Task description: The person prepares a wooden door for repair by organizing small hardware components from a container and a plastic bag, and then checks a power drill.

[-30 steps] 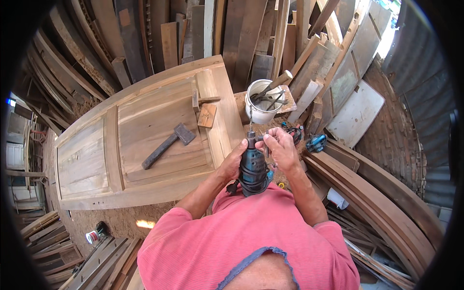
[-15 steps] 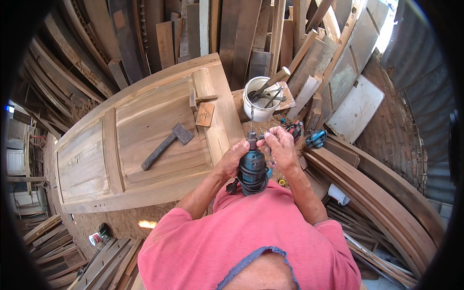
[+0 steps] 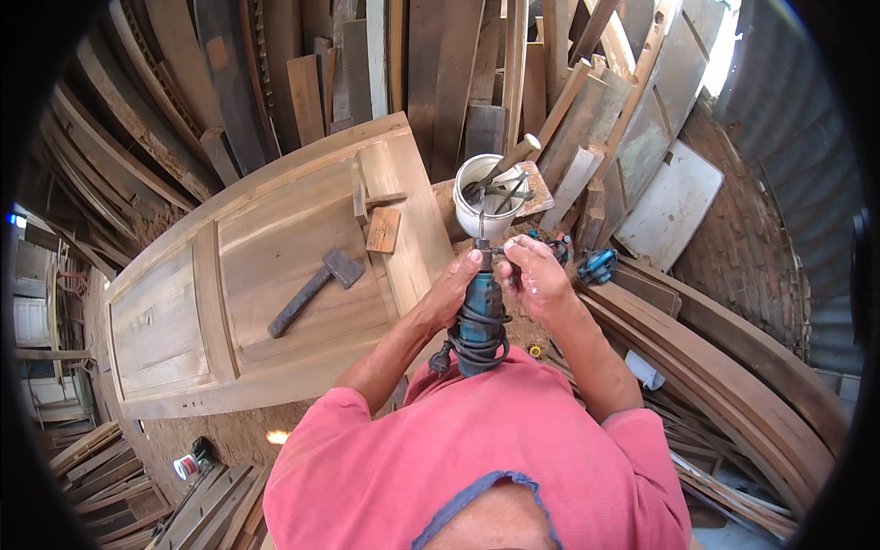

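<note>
A blue power drill stands upright against my front, its black cord wound round its body. My left hand is closed on the drill's upper end, with the thumb against the dark chuck. A metal drill bit points away from me out of the chuck. Beside it, my right hand is closed in a pinch on a chuck key at the chuck's right side; the fingers partly hide the key.
Left lies a panelled wooden door carrying a dark hammer, a small wood block and a wooden tool. Ahead stands a white bucket of tools. Another blue power tool rests by stacked boards at right.
My right hand has turned at the chuck, its knuckles now more to the front. The drill has tilted slightly, and the view has shifted a little.
</note>
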Tool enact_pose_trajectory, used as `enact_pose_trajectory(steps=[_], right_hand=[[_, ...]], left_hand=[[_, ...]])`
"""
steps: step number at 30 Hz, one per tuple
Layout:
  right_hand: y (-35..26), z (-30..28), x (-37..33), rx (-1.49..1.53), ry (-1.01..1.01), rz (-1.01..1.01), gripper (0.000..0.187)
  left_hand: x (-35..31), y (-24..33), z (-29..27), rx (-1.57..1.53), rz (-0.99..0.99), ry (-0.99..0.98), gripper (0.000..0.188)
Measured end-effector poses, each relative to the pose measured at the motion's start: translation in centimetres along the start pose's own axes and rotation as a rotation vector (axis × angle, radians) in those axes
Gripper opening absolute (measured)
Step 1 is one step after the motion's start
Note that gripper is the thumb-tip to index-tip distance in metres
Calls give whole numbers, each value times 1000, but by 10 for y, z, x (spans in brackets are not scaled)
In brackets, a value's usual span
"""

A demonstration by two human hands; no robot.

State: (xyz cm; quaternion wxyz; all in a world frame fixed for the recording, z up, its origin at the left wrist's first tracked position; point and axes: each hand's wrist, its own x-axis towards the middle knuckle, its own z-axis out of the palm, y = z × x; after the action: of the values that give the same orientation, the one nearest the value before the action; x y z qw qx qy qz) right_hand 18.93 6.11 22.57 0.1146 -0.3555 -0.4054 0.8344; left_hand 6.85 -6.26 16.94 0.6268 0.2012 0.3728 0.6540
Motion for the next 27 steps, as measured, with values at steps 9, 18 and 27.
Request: enact_pose_trajectory(steps=[9, 18, 27], right_hand=[[9, 5, 19, -96, 65, -54, 12], [-2, 8, 33, -33, 64, 123, 15], [15, 16, 38, -811, 287, -580, 28]], left_hand=[[-3, 4, 13, 104, 3, 117, 45], [2, -4, 4, 125, 10, 158, 45], [5, 4, 3, -65, 28, 157, 51]])
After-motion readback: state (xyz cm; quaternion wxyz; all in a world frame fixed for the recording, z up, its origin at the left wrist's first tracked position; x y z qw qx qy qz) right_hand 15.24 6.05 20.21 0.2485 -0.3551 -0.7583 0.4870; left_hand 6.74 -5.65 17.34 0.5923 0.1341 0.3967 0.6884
